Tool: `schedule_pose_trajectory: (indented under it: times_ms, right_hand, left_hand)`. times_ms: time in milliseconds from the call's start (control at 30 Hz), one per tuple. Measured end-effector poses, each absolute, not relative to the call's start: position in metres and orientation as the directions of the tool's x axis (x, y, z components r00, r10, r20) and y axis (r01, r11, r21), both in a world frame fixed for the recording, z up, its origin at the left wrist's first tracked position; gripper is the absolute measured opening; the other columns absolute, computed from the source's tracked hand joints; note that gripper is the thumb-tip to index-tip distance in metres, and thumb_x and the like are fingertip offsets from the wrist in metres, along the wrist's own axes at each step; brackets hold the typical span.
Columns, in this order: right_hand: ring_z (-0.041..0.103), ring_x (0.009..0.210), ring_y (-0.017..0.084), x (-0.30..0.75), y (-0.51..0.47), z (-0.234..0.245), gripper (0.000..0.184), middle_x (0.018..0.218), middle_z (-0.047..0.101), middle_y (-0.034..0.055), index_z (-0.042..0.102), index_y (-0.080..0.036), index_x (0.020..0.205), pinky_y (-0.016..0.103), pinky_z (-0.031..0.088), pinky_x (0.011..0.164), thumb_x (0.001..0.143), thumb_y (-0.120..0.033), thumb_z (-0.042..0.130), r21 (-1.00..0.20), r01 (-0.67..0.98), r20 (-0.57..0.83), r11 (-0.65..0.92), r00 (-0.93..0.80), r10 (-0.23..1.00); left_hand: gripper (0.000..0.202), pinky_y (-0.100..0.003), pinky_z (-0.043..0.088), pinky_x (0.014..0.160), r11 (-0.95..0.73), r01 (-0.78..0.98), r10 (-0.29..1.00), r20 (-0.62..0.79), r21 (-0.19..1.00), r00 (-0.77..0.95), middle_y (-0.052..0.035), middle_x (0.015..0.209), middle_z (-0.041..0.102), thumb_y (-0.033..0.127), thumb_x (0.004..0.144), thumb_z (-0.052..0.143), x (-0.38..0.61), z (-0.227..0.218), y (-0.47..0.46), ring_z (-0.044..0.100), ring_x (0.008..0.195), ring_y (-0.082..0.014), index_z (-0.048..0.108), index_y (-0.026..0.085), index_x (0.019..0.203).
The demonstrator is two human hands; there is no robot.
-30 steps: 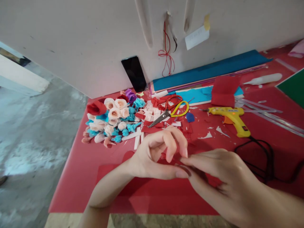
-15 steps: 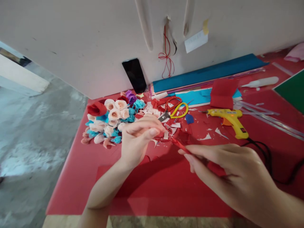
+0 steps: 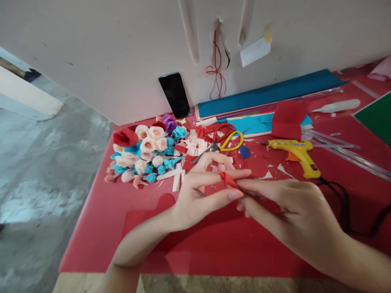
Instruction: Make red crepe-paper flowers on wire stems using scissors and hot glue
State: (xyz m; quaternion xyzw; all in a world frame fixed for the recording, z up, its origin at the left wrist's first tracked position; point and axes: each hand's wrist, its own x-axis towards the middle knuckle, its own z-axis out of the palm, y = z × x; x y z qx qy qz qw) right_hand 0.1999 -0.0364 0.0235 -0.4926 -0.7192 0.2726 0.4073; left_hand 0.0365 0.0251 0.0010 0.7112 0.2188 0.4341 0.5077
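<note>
My right hand (image 3: pixel 293 219) pinches a small rolled piece of red crepe paper (image 3: pixel 230 181) between thumb and fingertips, its narrow tip pointing up and left. Around that tip is my left hand (image 3: pixel 207 187), index finger and thumb stretched out and apart with the red roll between them. Whether its fingers touch the paper I cannot tell. Just behind the left hand, scissors (image 3: pixel 227 140) with red and yellow handles lie on paper scraps. Beneath both hands is a red sheet (image 3: pixel 189 240) on the red table.
Paper flowers (image 3: pixel 146 150) in several colours are heaped at the left. A yellow glue gun (image 3: pixel 297 154) with a black cord lies at the right, near clear sticks (image 3: pixel 345 152) and a white bottle (image 3: pixel 339 106). A phone (image 3: pixel 175 95) leans on the wall beside blue paper (image 3: pixel 269 93).
My left hand has moved right and its thumb and index finger have parted around the red roll. My right hand keeps its pinch almost in place. The view has shifted slightly.
</note>
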Motion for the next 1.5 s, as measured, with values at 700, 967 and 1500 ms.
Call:
schedule_pose_trajectory:
  times_ms: [700,967,1500]
  right_hand:
    - [0.059,0.052,0.008,0.202,-0.036,0.026,0.023,0.060,0.062,-0.0023,0.057,-0.017,0.071,0.018,0.045,0.053,0.088,-0.010,0.042,-0.878,0.409,0.134,0.249,-0.289,0.948]
    - [0.059,0.057,0.008,0.203,-0.035,0.024,0.024,0.064,0.061,-0.0017,0.052,-0.017,0.074,0.019,0.042,0.054,0.092,-0.012,0.037,-0.887,0.385,0.113,0.254,-0.354,0.929]
    - [0.060,0.064,0.008,0.202,-0.035,0.020,0.020,0.071,0.062,-0.0011,0.052,-0.018,0.082,0.018,0.044,0.060,0.092,-0.009,0.036,-0.898,0.358,0.106,0.257,-0.391,0.914]
  left_hand:
    - [0.023,-0.037,0.046,0.087,-0.007,-0.342,0.786,0.217,0.940,0.579,-0.0061,0.093,0.060,0.036,0.072,0.071,0.036,-0.013,0.025,0.055,0.089,-0.0185,0.074,0.026,0.092]
    - [0.015,-0.028,0.049,0.075,-0.052,-0.363,0.775,0.267,0.930,0.573,-0.0032,0.082,0.058,0.025,0.075,0.069,0.038,-0.010,0.027,0.055,0.082,-0.0134,0.075,0.028,0.089]
    - [0.018,-0.031,0.055,0.063,-0.112,-0.309,0.798,0.271,0.944,0.538,-0.0039,0.088,0.058,0.029,0.076,0.068,0.034,-0.005,0.025,0.059,0.073,-0.0138,0.073,0.031,0.093]
